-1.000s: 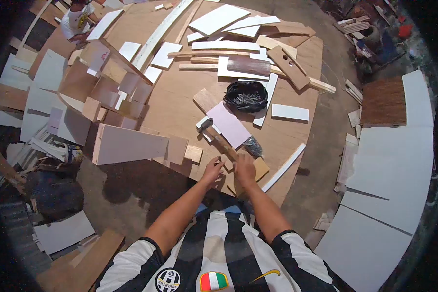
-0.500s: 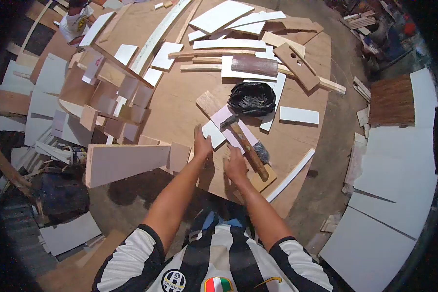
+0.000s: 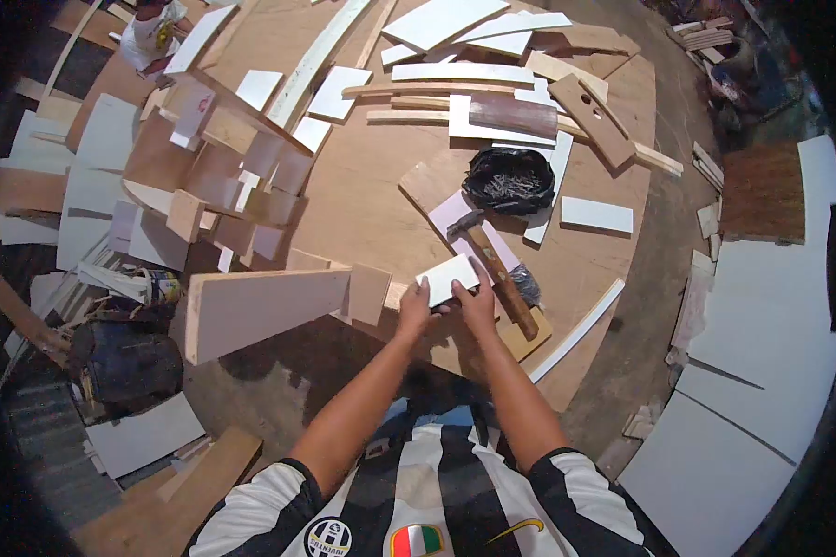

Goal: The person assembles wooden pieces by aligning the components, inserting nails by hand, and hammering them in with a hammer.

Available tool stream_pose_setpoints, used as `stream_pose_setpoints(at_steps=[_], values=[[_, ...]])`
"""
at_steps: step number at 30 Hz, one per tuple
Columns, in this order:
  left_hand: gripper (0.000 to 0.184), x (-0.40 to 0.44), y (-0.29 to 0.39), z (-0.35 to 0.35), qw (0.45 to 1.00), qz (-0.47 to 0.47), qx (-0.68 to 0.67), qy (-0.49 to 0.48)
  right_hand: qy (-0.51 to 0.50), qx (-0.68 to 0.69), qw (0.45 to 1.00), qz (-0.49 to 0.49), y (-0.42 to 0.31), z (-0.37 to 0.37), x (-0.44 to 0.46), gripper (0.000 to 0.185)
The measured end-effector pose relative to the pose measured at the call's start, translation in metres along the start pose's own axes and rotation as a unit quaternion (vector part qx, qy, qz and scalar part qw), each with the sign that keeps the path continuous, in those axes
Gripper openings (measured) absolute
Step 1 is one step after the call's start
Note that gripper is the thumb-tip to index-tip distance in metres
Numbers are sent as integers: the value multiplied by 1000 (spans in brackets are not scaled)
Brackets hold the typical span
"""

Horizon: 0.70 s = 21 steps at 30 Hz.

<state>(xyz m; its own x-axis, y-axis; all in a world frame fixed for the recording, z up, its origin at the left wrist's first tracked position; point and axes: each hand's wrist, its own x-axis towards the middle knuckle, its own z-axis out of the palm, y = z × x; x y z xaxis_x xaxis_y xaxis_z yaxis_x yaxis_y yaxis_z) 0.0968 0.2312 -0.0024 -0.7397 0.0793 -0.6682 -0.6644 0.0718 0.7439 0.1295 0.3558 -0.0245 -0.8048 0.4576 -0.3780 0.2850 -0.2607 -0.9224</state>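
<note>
A small white board piece [image 3: 447, 278] is held between both hands above the near edge of the wooden table [image 3: 353, 213]. My left hand [image 3: 416, 311] grips its left end, and my right hand [image 3: 476, 302] grips its right end, thumbs on top. Just right of my right hand lies a hammer [image 3: 497, 269] with a wooden handle, its head pointing away from me. Under the hammer are a pinkish board strip [image 3: 455, 212] and part of a clear plastic bag [image 3: 526, 286]. Beyond the hammer head sits a black plastic bag [image 3: 509, 181] full of nails.
White and brown board offcuts [image 3: 492, 107] cover the far side of the table. On the left stands an assembled wooden frame [image 3: 260, 311] with compartments behind it. Large white panels [image 3: 743, 371] lie at the right. Another person [image 3: 150, 37] is at the upper left.
Both hands have come together on the white piece, which has been raised and drawn toward me. My view has shifted slightly, so the table appears further right.
</note>
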Motion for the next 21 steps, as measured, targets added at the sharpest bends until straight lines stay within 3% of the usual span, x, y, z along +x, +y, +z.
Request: stream_pose_setpoints(at_steps=[4, 6, 7, 10, 11, 15, 17, 20, 21], values=[[42, -32, -4, -12, 987, 108, 116, 11, 5, -13, 1000, -13, 1, 4, -21, 63], [43, -46, 1, -23, 987, 97, 129, 6, 49, -74, 996, -12, -1, 9, -29, 63], [43, -52, 4, -30, 984, 99, 145, 5, 56, -83, 993, -62, -3, 14, -32, 47], [46, -82, 18, -51, 989, 94, 108, -29, 85, -77, 992, -49, -30, 35, -47, 33], [42, -71, -2, -64, 993, 78, -19, -88, 103, -114, 986, -64, -25, 43, -47, 30], [41, -93, 12, -91, 986, 124, -54, -92, 99, -54, 993, -42, -13, 67, -61, 31], [41, -96, 20, -113, 988, 88, 9, -126, 119, -106, 987, -23, -20, 76, -76, 29], [47, -87, 14, -125, 983, 66, 92, -144, 212, -119, 969, -29, 65, 63, -46, 28], [56, -72, -4, -126, 983, 28, 58, -174, 243, -73, 967, 26, 97, 57, -31, 32]])
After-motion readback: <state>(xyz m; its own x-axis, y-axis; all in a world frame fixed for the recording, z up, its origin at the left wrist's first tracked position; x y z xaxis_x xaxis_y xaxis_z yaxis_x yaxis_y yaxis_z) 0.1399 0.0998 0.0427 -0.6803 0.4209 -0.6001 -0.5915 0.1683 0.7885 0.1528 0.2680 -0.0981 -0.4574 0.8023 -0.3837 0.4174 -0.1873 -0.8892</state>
